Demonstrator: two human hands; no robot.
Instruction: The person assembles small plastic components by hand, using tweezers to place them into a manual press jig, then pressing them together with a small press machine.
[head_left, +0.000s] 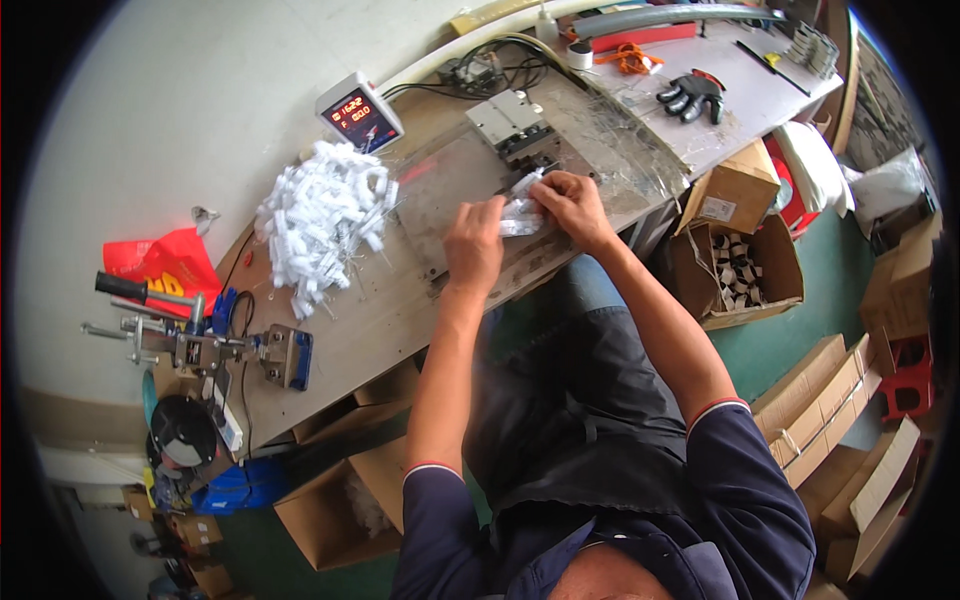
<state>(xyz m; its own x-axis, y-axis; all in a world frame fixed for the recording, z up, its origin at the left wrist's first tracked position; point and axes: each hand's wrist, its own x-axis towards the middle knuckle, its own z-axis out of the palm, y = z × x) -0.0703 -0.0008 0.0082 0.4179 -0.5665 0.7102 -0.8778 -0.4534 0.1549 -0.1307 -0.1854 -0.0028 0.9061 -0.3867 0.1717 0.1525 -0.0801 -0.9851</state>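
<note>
Desk (362, 322) here's long, scuffed, grey-brown, against a pale wall (180, 120), with a messy heap of small white pieces (325, 220). Left hand (474, 243) and right hand (572, 208) pinch a whitish plastic-looking bundle (521, 217) over the front part. Green floor (830, 292) below.

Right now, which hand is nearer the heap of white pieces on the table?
Left. The left hand is to the right of the heap of white pieces, not touching it; the right hand is farther right, beyond the left hand.

left hand (474, 243): curled | right hand (576, 210): pinching (the two close together) | forearms (452, 365): bare, extended
</note>
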